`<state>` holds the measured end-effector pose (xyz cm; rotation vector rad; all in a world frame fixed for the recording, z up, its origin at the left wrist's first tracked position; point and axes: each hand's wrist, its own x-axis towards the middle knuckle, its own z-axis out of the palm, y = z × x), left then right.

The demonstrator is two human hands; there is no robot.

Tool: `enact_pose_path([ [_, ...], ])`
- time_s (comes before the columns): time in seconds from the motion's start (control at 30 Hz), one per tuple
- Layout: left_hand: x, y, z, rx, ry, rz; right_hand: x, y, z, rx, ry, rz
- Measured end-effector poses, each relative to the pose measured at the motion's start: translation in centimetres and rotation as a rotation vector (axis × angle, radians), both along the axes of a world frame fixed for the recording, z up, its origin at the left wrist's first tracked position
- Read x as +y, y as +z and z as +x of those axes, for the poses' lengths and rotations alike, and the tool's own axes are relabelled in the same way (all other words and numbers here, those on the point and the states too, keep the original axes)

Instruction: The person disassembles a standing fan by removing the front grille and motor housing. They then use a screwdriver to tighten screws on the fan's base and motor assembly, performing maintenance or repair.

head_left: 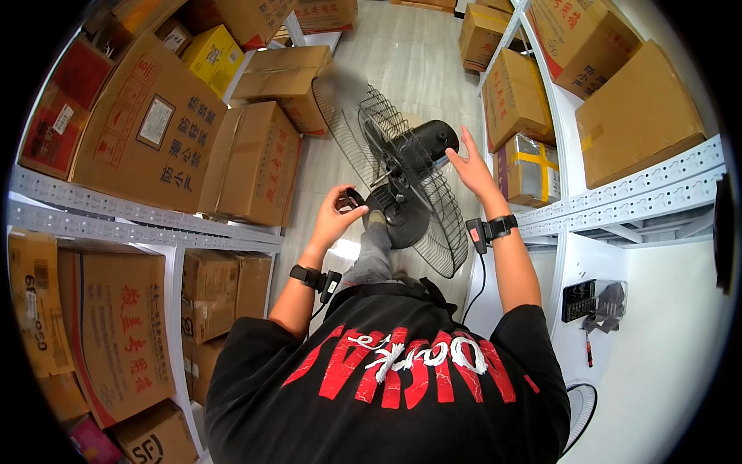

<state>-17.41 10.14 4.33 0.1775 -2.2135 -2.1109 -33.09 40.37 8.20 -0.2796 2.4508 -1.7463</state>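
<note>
In front of me on the floor stands a black electric fan with a wire guard (447,224), its motor housing (430,145) facing up toward me. A round black base (410,224) shows beneath it. My left hand (334,215) is closed around a small black ring-shaped part (352,199), left of the fan; its exact kind is unclear. Beside the motor housing, my right hand (475,172) has thumb and fingers spread, with nothing in it. Whether its thumb touches the housing I cannot tell.
White metal shelves (116,203) full of cardboard boxes (259,162) line my left. More shelving (618,172) with boxes (518,97) runs along the right. Lower right, a black tool-bit case (578,300), a grey plastic bag (609,308) and a screwdriver (589,349) lie on a white surface.
</note>
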Motion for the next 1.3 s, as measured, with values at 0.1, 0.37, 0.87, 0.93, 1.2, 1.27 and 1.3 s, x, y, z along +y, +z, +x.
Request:
enact_pose_path([
  [0.1,0.9,2.0,0.4,0.023,-0.021,0.081,0.8,0.3,1.3,0.044,-0.007,-0.013],
  [0.37,0.4,5.8,1.1,-0.034,-0.394,0.223,7.8,6.4,12.6,0.021,-0.212,-0.170],
  [0.87,12.6,5.2,10.4,-0.229,-1.651,0.179,0.2,7.7,42.9,0.182,-0.245,0.252],
  [0.93,13.7,5.1,13.2,-0.347,-1.674,0.250,-1.1,9.1,46.0,0.055,-0.302,0.211],
  [1.2,22.0,9.0,21.3,-0.351,-1.953,0.235,2.6,12.0,56.6,0.168,-0.534,0.246],
  [1.27,24.8,8.6,23.0,-0.326,-2.025,0.242,5.2,12.3,58.9,0.138,-0.540,0.298],
  [1.3,26.5,8.7,24.5,-0.336,-2.043,0.280,6.7,12.5,60.1,0.132,-0.537,0.325],
])
